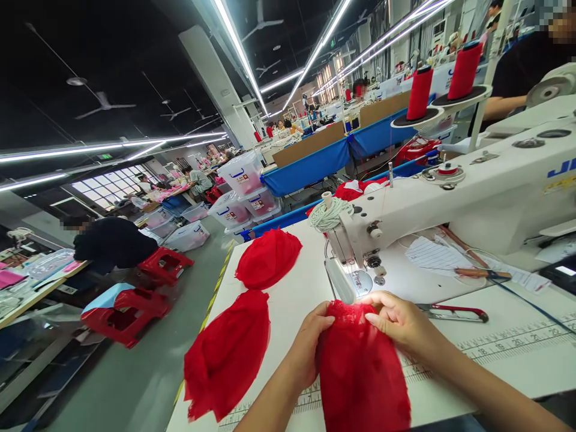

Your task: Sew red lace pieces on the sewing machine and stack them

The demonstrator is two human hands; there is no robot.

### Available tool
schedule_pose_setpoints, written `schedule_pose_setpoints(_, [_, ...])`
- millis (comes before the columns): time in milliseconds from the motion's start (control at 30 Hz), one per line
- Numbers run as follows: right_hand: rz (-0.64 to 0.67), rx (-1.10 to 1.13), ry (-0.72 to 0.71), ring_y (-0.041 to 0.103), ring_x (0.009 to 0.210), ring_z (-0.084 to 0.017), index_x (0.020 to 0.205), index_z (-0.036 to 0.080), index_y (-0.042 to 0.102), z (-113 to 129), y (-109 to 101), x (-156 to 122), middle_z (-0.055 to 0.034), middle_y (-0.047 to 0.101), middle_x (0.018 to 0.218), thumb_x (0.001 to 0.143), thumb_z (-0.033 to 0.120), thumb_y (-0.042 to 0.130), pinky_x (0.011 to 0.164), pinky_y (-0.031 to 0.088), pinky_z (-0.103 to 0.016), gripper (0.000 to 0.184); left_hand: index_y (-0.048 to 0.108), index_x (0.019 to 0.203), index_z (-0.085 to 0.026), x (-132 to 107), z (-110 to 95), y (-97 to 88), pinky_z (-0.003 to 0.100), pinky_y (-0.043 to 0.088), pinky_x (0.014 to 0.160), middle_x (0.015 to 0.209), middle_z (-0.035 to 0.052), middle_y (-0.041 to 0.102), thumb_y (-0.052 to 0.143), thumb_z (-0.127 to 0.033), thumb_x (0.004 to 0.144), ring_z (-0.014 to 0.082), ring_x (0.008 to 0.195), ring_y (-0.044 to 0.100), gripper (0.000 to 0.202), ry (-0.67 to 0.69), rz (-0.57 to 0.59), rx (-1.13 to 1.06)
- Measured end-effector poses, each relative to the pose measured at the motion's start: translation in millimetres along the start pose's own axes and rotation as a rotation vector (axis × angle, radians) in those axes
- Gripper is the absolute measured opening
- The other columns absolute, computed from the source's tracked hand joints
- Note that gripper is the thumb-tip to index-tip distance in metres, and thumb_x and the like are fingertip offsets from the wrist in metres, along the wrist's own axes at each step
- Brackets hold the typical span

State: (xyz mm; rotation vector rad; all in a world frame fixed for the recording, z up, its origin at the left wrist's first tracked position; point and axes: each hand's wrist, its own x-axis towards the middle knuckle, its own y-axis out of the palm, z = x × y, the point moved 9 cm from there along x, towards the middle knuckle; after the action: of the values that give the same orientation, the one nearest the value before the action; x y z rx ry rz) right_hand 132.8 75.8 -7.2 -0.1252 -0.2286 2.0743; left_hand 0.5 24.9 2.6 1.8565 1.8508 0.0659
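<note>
A piece of red fabric [360,372] with a lacy upper edge hangs between my two hands, just in front of the sewing machine [432,204]. My left hand [312,339] pinches its left edge, thumb on top. At the upper right corner, my right hand [398,321] grips the same cloth between thumb and fingers, close to the lit needle area. The presser foot is partly hidden behind a pale guard [341,281]. Two more red fabric pieces, one farther back [269,258] and one nearer [229,354], lie on the white table to the left.
Red-handled thread snips [456,313] lie right of my right hand, near a wooden-handled tool [483,273] and paper slips. Red thread cones [420,95] stand behind the machine. Clear storage boxes [245,174] and red stools [126,312] are beyond the table. Other people sit nearby.
</note>
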Motion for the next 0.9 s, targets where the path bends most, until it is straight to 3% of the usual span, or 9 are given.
schedule_pose_setpoints(100, [0.028, -0.026, -0.075, 0.054, 0.056, -0.015, 0.081, 0.021, 0.058, 12, 0, -4, -0.0004, 0.065, 0.073, 0.087, 0.042, 0.044, 0.053, 0.042, -0.027, 0.026, 0.056, 0.081, -0.017, 0, -4, 3.0, 0.019, 0.037, 0.056, 0.069, -0.0024, 0.06, 0.073, -0.03, 0.067, 0.0084, 0.058, 0.051, 0.026, 0.002, 0.04, 0.041])
schedule_pose_setpoints(200, [0.031, -0.097, -0.164, 0.055, 0.069, -0.016, 0.076, 0.022, 0.056, 32, -2, -7, -0.0002, 0.064, 0.076, 0.088, 0.035, 0.044, 0.062, 0.042, -0.028, 0.021, 0.056, 0.092, -0.019, 0, -16, 10.2, 0.023, 0.042, 0.063, 0.076, -0.0009, 0.065, 0.081, -0.032, 0.064, 0.011, 0.064, 0.057, 0.039, 0.002, 0.072, 0.235])
schedule_pose_setpoints(333, [0.074, -0.173, -0.282, 0.054, 0.074, -0.017, 0.079, 0.024, 0.058, 54, -2, -9, -0.0009, 0.063, 0.079, 0.09, 0.031, 0.042, 0.067, 0.041, -0.029, 0.02, 0.065, 0.077, -0.013, 0, -26, 22.1, 0.021, 0.036, 0.057, 0.065, -0.0003, 0.061, 0.079, -0.039, 0.066, 0.0093, 0.059, 0.052, 0.031, -0.048, 0.125, 0.534])
schedule_pose_setpoints(533, [-0.048, -0.234, -0.28, 0.057, 0.07, -0.018, 0.089, 0.025, 0.057, 51, -14, -11, -0.0023, 0.063, 0.079, 0.091, 0.034, 0.039, 0.063, 0.046, -0.03, 0.02, 0.069, 0.086, -0.015, -3, -1, 35.6, 0.022, 0.042, 0.064, 0.074, 0.0019, 0.064, 0.081, -0.042, 0.063, 0.0108, 0.067, 0.058, 0.037, -0.226, 0.193, 0.273])
schedule_pose_setpoints(667, [-0.201, -0.21, -0.246, 0.061, 0.086, -0.021, 0.095, 0.025, 0.061, 39, -23, -18, -0.0058, 0.066, 0.095, 0.092, 0.037, 0.038, 0.073, 0.05, -0.033, 0.026, 0.067, 0.08, -0.016, 0, 21, 29.5, 0.017, 0.026, 0.042, 0.06, -0.0042, 0.054, 0.079, -0.045, 0.065, 0.0031, 0.046, 0.041, 0.035, -0.207, 0.144, 0.235])
schedule_pose_setpoints(767, [-0.231, -0.161, -0.224, 0.06, 0.094, -0.021, 0.09, 0.026, 0.063, 33, -21, -19, -0.0055, 0.064, 0.098, 0.094, 0.043, 0.038, 0.081, 0.048, -0.032, 0.03, 0.066, 0.082, -0.016, 3, 27, 27.1, 0.019, 0.017, 0.036, 0.055, -0.0071, 0.046, 0.076, -0.047, 0.068, 0.0022, 0.04, 0.031, 0.035, -0.171, 0.145, 0.282])
schedule_pose_setpoints(900, [-0.219, -0.149, -0.229, 0.059, 0.076, -0.018, 0.083, 0.026, 0.065, 36, -14, -17, -0.0023, 0.061, 0.088, 0.089, 0.047, 0.051, 0.069, 0.049, -0.029, 0.026, 0.068, 0.088, -0.017, 4, 27, 28.2, 0.019, 0.016, 0.033, 0.057, -0.0074, 0.045, 0.074, -0.048, 0.07, 0.0018, 0.037, 0.031, 0.037, -0.19, 0.16, 0.302])
